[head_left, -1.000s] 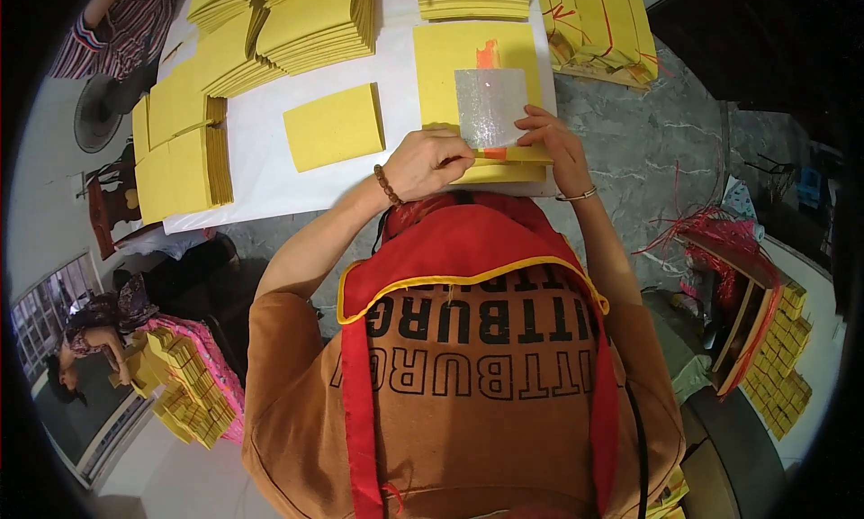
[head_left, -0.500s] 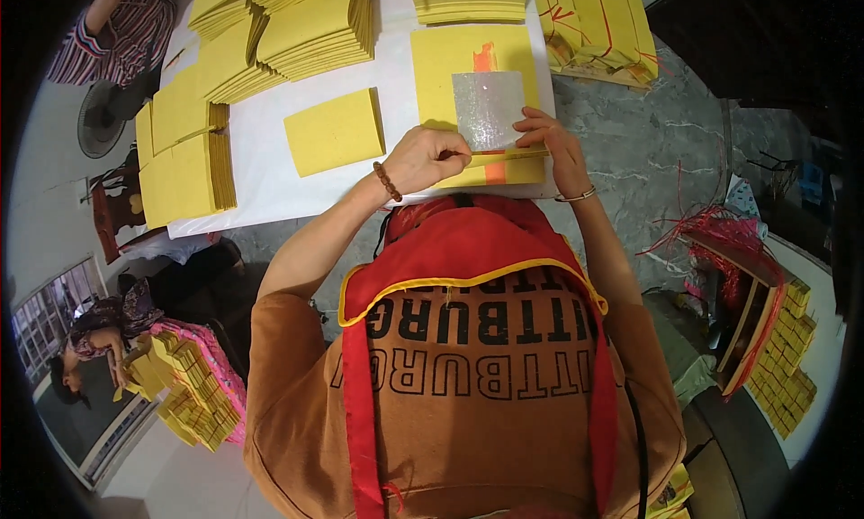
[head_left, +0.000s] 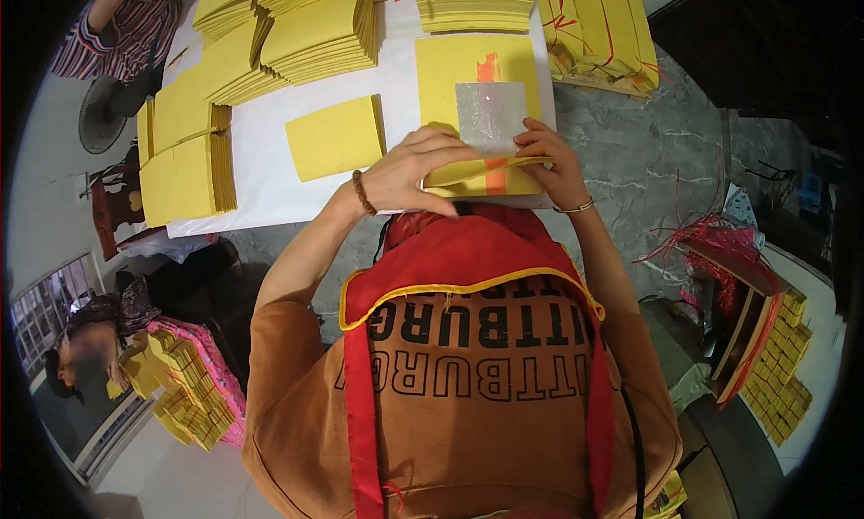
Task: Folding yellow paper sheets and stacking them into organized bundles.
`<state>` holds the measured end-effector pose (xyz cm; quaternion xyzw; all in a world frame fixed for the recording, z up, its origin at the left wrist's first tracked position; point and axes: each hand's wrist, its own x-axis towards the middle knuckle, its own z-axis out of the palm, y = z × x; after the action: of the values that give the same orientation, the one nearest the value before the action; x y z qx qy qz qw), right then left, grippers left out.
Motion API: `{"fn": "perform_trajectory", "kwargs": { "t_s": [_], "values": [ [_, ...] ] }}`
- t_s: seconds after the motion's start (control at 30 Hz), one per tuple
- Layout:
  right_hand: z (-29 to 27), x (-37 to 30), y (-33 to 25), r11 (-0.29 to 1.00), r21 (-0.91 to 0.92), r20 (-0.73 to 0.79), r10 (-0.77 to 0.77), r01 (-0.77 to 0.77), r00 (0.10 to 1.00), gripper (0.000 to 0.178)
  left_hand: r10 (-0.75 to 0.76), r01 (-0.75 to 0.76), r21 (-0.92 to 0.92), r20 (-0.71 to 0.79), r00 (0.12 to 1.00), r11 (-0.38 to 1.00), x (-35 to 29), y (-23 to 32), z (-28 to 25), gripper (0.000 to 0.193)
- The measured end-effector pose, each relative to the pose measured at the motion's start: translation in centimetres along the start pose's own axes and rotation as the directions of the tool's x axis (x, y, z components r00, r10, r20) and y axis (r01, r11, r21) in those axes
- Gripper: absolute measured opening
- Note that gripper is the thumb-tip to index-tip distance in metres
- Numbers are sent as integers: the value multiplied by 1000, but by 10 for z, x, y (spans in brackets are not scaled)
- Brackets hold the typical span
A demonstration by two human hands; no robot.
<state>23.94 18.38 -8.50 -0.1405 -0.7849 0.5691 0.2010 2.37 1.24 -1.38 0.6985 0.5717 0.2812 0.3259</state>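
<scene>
A yellow paper sheet with an orange stripe and a silver square lies before me at the table's near right edge. Its near part is raised into a curled fold that crosses the lower part of the silver square. My left hand grips the left end of this fold, fingers on the far side and thumb at the near edge. At the right end, my right hand pinches the fold, its fingers resting near the silver square's edge. A folded yellow paper bundle lies left of my left hand.
Stacks of folded yellow paper fill the table's far left and back. Tied yellow bundles stand beyond its right edge. A fan and a person in a striped top are far left; another person sits lower left by yellow stacks.
My left hand has gone from a tight pinch to a wider grip, thumb toward me. The sheet's near part now stands up as a broader curl. My right hand has shifted slightly nearer.
</scene>
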Motion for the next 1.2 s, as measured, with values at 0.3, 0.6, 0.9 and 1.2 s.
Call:
{"fn": "perform_trajectory", "kwargs": {
  "t_s": [0.3,0.6,0.9,1.2],
  "values": [
    [1,5,-3,979,-168,-55,-124,113,991,21,136,61,526,-328,935,849,-4,-28,20,40],
    [-9,-18,-32,776,-559,173,-235,292,956,25,207,-56,525,-233,950,849,-24,4,25,28],
    [7,-4,-35,937,38,-93,350,-348,932,27,-335,383,3,-479,811,924,4,-4,29,24],
    [12,9,-24,941,159,-262,333,-300,906,47,-683,527,-446,-350,641,723,17,-33,36,30]
  ]
}}
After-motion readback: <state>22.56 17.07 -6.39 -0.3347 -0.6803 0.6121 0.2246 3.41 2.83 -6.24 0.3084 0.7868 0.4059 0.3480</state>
